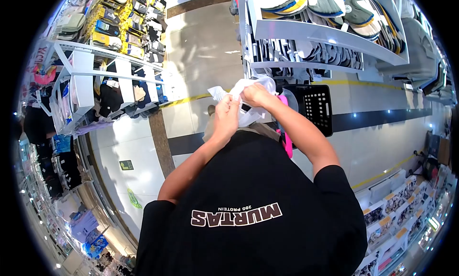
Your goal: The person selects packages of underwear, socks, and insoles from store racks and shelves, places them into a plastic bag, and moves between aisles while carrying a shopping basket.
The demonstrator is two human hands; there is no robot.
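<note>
Pinching thin white material at upper centre, your left hand and right hand oppose each other, presumably for tension. A black basket sits right of them.

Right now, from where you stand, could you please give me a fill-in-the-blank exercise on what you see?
1. The left hand and the right hand both grip an item whose colour is ____.
2. The largest word on the shirt, printed above the hem of nothing else but plain cloth, is ____.
3. The perforated basket beside the right hand is coloured ____.
4. The thin stripe on the floor left of the hands is ____.

Missing words: white; MURTAS; black; yellow.
</note>
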